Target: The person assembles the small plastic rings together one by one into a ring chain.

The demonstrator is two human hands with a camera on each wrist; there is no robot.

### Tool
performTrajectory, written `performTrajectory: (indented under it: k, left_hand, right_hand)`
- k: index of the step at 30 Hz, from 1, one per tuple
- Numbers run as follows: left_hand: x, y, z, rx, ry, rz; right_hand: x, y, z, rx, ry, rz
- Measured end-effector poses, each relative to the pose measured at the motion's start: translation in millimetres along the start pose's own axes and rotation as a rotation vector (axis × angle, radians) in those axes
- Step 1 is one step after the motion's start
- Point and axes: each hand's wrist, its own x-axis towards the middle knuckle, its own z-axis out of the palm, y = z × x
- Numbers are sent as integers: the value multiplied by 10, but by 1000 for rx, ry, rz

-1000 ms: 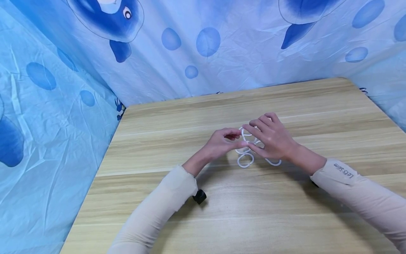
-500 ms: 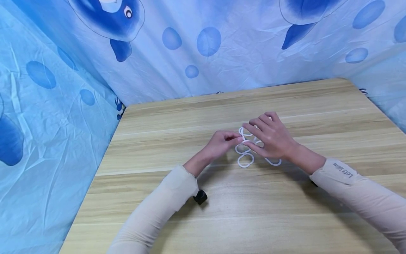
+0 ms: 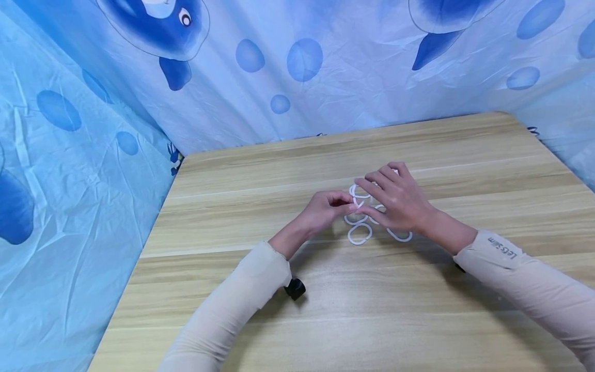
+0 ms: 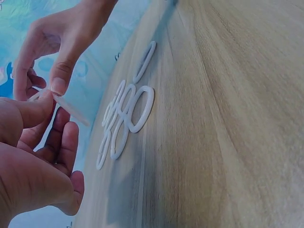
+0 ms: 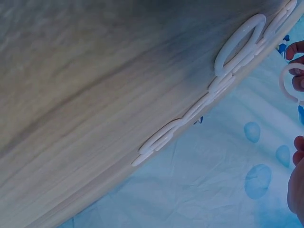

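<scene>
In the head view, my left hand [image 3: 321,209] and right hand [image 3: 402,201] meet just above a cluster of white plastic rings. Between them is one white ring [image 4: 73,113], seen nearly edge-on in the left wrist view. My left thumb and index finger pinch its near side. The right thumb presses on it beside the left thumb, with the right index finger arched over; the exact contact of that finger is hidden. In the right wrist view the held ring [image 5: 283,85] shows as a curve by some fingers. Several similar rings [image 4: 151,102] lie overlapping on the wooden table below.
The wood-grain table [image 3: 353,320] reaches back to a blue curtain [image 3: 260,103] printed with dolphins and bubbles. Part of the ring cluster lies under my right hand. A black wrist camera [image 3: 295,288] hangs beneath the left sleeve.
My left thumb and index finger were spread across the held ring one second ago; now they are closed together on its edge. The ring has turned. My right hand stays almost in place.
</scene>
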Motion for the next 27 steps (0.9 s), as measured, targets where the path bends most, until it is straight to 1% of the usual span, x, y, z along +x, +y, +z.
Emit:
performTrajectory:
  k: [4,7,12,17,23,27]
  left_hand:
    - [4,-2,7,-18,26,0]
    - [4,0,17,-48,72,-3]
    - [8,-5,16,-107,167,-6]
    - [3,4,-9,-150,226,-12]
    - [-23,39,-49,-138,250,-8]
    - [-30,30,-69,-133,250,0]
  right_hand:
    - [11,8,4,10,21,12]
    - [5,24,4,34,28,32]
    - [-19,61,-32,98,18,75]
    - [-35,118,-119,127,2,122]
    - [-126,260,-246,149,-24,246]
    - [-221,358,-285,163,-87,350]
